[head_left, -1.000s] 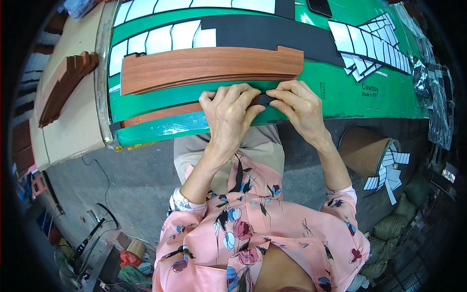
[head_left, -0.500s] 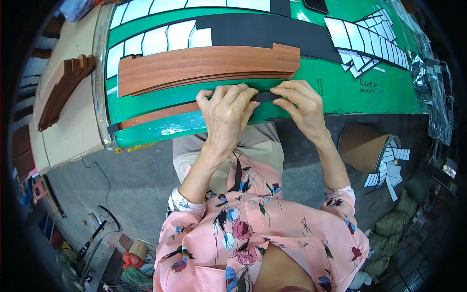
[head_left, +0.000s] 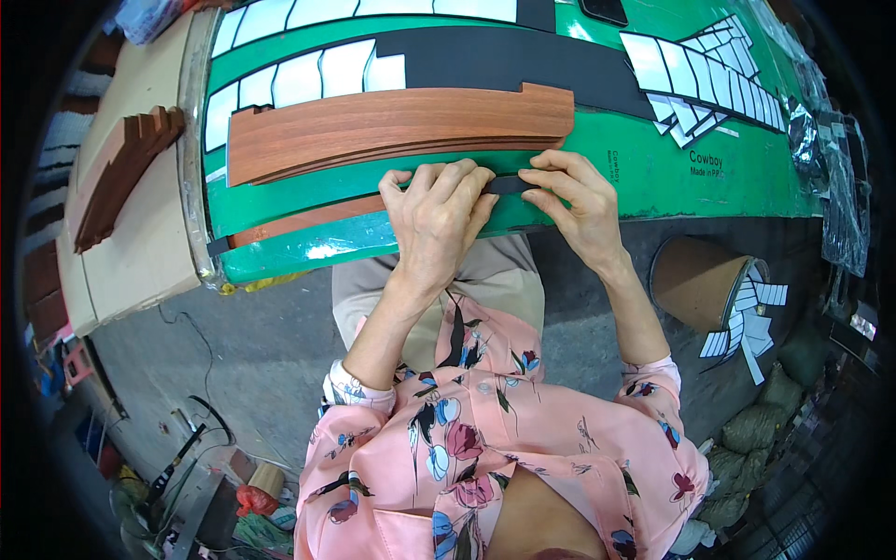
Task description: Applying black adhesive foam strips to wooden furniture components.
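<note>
"Black strip [head_left: 507, 186]: where is it seen from the head?"

"At the near side of the green table [head_left: 751, 187], pinched by the closed fingertips of left hand [head_left: 434, 213] and right hand [head_left: 582, 194]."

"Brown bin [head_left: 689, 285]?"

"White pieces [head_left: 746, 322] are gathered at its mouth."

"Changes?"

"More strip is bared than a second ago."

"Lettering?"

"Dark print [head_left: 707, 162] is borne by the table."

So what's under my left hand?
A brown strip reaches the left hand from one side, a black strip from the other; whatever lies between, beneath the hand, is hidden.
</note>
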Demonstrator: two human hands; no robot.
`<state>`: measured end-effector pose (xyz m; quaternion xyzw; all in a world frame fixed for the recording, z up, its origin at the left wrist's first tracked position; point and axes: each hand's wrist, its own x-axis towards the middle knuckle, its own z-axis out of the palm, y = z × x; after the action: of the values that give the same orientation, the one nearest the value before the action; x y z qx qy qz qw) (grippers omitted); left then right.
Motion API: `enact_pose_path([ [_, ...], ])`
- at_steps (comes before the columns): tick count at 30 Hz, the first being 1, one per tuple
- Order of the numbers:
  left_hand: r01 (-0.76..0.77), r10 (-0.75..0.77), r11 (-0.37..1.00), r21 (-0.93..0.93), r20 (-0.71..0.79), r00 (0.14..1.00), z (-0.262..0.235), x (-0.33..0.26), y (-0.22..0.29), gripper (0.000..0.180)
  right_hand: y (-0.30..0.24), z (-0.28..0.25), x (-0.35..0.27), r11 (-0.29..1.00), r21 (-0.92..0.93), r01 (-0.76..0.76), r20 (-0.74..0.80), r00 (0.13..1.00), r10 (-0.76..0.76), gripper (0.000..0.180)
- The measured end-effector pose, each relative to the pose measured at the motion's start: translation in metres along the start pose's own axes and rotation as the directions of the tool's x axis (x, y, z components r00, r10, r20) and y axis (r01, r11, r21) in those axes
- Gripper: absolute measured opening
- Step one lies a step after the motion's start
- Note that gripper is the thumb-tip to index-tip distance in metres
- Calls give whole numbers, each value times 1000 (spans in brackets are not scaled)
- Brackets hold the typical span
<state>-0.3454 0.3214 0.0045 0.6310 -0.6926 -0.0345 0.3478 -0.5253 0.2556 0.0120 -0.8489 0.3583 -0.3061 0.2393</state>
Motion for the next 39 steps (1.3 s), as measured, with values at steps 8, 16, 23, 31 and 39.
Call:
enact_pose_path([
  [8,-73,72,997,-1,-91,993,6,-2,-5,26,9,6,0,999,38,1,-34,999,0,24],
  [16,-102,106,993,56,-79,991,8,-2,-1,37,12,10,-12,973,201,-117,-21,992,124,34],
  [23,-228,239,964,137,-73,968,15,-5,-4,40,12,8,-19,786,508,-353,62,925,376,34],
  [31,-253,263,955,153,-51,963,3,-3,-10,36,-7,31,-5,706,573,-417,121,895,430,16],
  [39,-179,211,953,246,-114,971,-45,-41,-27,34,1,34,-21,408,762,-502,124,733,669,29],
])
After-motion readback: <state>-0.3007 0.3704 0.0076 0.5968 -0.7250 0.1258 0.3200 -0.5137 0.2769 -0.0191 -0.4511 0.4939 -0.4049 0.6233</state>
